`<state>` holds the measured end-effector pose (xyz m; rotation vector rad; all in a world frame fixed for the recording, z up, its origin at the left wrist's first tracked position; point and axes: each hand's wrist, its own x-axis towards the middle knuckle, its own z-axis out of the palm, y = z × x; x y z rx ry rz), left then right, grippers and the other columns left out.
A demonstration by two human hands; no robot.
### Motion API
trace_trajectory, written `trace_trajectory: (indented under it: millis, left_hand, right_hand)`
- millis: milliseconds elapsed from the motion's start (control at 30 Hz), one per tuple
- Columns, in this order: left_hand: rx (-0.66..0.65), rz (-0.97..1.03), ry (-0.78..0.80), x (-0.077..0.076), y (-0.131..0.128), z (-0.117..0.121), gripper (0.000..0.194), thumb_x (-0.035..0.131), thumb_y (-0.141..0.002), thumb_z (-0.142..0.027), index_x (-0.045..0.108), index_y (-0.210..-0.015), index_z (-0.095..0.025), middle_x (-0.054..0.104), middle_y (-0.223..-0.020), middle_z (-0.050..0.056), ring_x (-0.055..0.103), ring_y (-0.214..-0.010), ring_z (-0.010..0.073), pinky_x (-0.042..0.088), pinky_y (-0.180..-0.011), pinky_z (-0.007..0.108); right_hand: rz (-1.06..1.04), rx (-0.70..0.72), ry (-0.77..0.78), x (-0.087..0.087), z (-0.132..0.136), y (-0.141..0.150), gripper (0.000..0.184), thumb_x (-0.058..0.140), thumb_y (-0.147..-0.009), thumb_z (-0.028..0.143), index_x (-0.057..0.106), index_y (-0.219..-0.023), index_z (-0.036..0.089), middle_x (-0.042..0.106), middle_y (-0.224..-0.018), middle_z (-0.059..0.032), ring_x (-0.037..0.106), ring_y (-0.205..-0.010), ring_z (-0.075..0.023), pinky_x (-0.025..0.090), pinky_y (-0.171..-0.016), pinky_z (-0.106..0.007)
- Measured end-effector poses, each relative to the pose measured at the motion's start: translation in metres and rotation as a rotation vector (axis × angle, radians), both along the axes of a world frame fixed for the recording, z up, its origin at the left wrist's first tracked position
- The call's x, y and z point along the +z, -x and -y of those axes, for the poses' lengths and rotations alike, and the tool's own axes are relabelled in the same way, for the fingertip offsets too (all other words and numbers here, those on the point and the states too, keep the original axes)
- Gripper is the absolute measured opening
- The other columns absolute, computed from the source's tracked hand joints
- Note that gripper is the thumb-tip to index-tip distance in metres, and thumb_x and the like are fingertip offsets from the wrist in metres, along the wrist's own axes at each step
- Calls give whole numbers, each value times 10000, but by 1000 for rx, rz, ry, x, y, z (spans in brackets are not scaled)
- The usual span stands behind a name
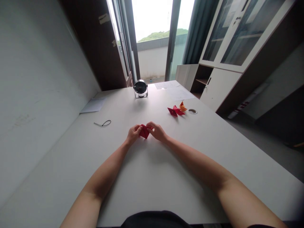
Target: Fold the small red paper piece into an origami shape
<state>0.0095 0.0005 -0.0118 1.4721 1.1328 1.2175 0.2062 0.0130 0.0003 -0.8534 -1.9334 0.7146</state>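
The red paper point(144, 133) is located near the middle of the table point(144, 180), between the left hand point(133, 133) and the right hand point(156, 131). Left-hand fingers: pinched on the paper's left corner. Right-hand fingers: pinched on its upper right edge. Folding appears partly complete: the paper is reduced to a compact, diamond-like form, one corner directed toward the wearer. It shows no spread points like those of the red folded pieces point(172, 111) and the orange folded piece point(182, 107), grouped beside the white ring point(193, 113). The number of folds outstanding cannot be determined.
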Motion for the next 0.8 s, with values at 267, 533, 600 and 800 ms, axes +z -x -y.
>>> trace_trajectory:
  millis: [267,533,600,800]
  left_hand:
    - [18,-140,-156,2,0,2,362,614,-875,-490,738,-962,-161,734,-861,56,647,-784,180,509,-739,278]
    - [1,-333,-231,10,-5,9,308,581,-894,-438,751,-932,-184,717,-798,27,598,-719,160,468,-704,259]
    - [5,-323,-220,12,-5,10,313,586,-888,-445,751,-918,-181,706,-774,21,580,-694,150,452,-677,249]
    - [65,-165,-173,12,-2,7,342,615,-866,-495,702,-852,-165,587,-597,-11,479,-532,109,379,-535,227]
  right_hand:
    - [18,-11,34,-2,0,-2,206,554,-911,334,628,-1068,223,712,-791,1,623,-661,-134,482,-695,-249]
    - [55,-80,-16,-2,-1,-2,233,537,-925,354,686,-858,187,682,-715,-4,566,-623,-122,423,-633,-235]
    - [49,-100,-15,-1,-1,-2,243,531,-928,361,682,-852,186,676,-708,-4,555,-618,-121,416,-631,-236]
    - [6,-46,84,-5,-6,-3,233,589,-889,406,657,-867,184,663,-694,-4,556,-618,-130,416,-611,-242]
